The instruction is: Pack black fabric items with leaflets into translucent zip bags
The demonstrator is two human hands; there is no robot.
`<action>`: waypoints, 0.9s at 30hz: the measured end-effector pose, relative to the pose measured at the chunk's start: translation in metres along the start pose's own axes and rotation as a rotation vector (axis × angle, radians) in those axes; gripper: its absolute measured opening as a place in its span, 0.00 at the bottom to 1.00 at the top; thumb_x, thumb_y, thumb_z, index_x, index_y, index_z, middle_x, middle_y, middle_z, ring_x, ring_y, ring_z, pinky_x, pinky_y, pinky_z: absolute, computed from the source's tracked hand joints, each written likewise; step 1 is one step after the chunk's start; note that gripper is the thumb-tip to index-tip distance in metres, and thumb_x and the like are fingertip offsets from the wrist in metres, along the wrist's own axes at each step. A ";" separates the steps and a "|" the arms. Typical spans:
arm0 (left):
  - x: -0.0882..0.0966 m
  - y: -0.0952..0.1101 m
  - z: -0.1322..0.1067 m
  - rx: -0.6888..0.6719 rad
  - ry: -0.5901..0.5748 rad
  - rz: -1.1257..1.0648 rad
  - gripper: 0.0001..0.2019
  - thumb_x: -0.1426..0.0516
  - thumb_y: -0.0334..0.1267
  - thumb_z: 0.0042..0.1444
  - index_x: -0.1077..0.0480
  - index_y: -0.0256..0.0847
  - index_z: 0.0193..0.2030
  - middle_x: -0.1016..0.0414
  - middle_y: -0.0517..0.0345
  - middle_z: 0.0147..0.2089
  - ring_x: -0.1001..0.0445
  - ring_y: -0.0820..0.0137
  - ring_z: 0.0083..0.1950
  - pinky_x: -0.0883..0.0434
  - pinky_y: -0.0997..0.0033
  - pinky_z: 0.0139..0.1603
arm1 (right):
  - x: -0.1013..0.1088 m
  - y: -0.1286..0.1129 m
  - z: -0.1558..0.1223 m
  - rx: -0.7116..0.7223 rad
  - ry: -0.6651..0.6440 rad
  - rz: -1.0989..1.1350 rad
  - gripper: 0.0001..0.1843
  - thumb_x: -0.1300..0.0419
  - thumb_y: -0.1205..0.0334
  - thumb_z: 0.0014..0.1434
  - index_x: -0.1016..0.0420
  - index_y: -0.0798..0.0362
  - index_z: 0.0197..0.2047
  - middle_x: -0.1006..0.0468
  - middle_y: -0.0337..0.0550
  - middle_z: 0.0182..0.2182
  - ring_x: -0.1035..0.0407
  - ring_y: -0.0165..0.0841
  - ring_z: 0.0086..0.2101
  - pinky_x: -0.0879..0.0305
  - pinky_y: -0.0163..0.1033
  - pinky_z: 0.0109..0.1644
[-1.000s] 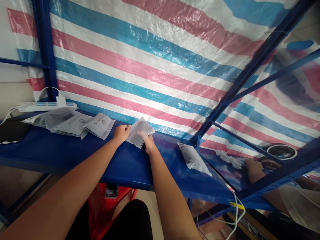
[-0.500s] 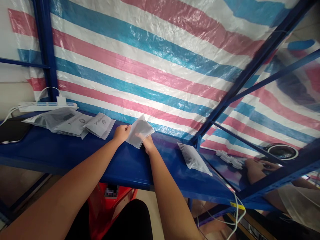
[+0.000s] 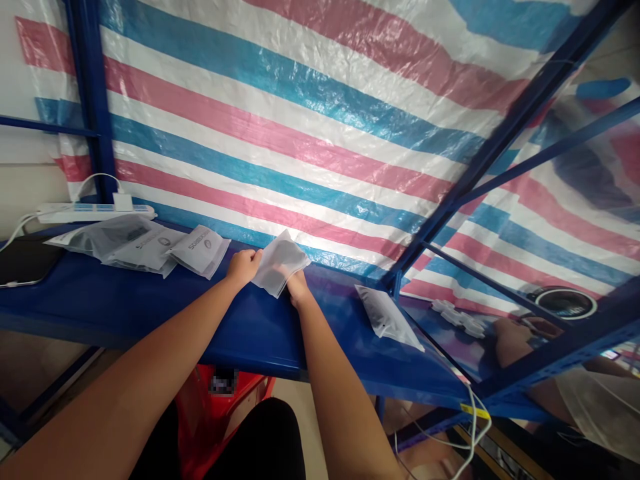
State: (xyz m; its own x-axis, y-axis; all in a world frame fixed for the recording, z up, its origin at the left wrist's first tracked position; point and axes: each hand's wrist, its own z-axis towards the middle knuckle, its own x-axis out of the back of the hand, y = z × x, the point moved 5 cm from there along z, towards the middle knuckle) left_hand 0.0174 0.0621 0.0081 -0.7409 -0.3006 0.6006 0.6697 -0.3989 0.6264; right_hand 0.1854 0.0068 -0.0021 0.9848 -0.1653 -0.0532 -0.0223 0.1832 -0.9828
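My left hand [image 3: 244,267] is closed on the left edge of a frosted plastic bag [image 3: 273,257], held up over the blue shelf [image 3: 250,333]. At the bag's right side is my right hand [image 3: 297,287]. Its fingers show only as a faint blur through the plastic, and I cannot tell whether they are inside the bag or behind it. A greyish area shows in the bag, but its contents are unclear. Left of my hands lies a printed frosted bag [image 3: 203,250], beside another printed bag [image 3: 145,250]. A further frosted bag [image 3: 389,317] rests to the right.
A power strip [image 3: 95,212] with a plug and a black flat device [image 3: 30,263] are at the far left. Striped plastic sheeting [image 3: 280,133] hangs behind. Past a blue post [image 3: 440,213], another person's hand [image 3: 520,333] is near white pieces [image 3: 457,319]. White cables [image 3: 475,427] dangle at right.
My right hand's fingers have shifted slightly and show more faintly through the plastic. My left hand and the bag have hardly moved. The other person's hand has moved a little.
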 end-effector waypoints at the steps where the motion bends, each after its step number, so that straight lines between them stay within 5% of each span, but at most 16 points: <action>1: 0.000 0.000 0.000 -0.001 0.000 -0.002 0.24 0.51 0.49 0.68 0.24 0.39 0.28 0.22 0.47 0.30 0.28 0.63 0.33 0.46 0.65 0.33 | 0.000 0.000 0.000 0.004 -0.001 -0.003 0.30 0.28 0.54 0.47 0.23 0.49 0.55 0.19 0.46 0.51 0.24 0.45 0.50 0.26 0.47 0.54; 27: -0.001 0.002 -0.002 -0.010 -0.019 -0.009 0.23 0.51 0.48 0.67 0.25 0.40 0.28 0.22 0.48 0.30 0.28 0.63 0.33 0.46 0.65 0.33 | -0.002 -0.012 -0.009 0.031 -0.017 -0.038 0.30 0.28 0.55 0.48 0.24 0.48 0.56 0.20 0.45 0.52 0.25 0.45 0.52 0.28 0.49 0.57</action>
State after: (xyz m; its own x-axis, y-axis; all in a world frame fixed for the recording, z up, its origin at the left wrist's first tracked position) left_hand 0.0196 0.0601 0.0077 -0.7455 -0.2801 0.6047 0.6625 -0.4101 0.6268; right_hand 0.1826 -0.0036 0.0081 0.9876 -0.1567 -0.0123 0.0208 0.2075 -0.9780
